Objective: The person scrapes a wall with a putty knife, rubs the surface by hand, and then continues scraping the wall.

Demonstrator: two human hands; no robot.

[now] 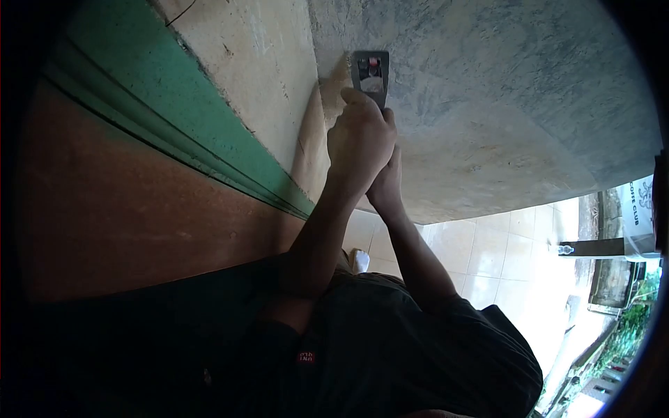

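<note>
Both my hands reach up and forward together, one overlapping the other, at a blotchy grey wall (488, 83). My left hand (359, 136) is closed around the lower end of a dark flat rectangular tool (360, 67), a digit lying along its near left edge. My right hand (387, 182) is closed too, tucked behind and below the left; most of its fingers are hidden, but it appears to grip the same tool's handle. The tool's face has a dark border and a paler middle with a small reddish spot. It lies against or very close to the wall, near the inner corner.
A pale, cracked wall strip (254, 66) and green trim (160, 97) run along the left, beside a reddish-brown surface (153, 202). Pale floor tiles (488, 251) lie below. At the right stand a clear bottle (565, 249) and a banner (637, 209).
</note>
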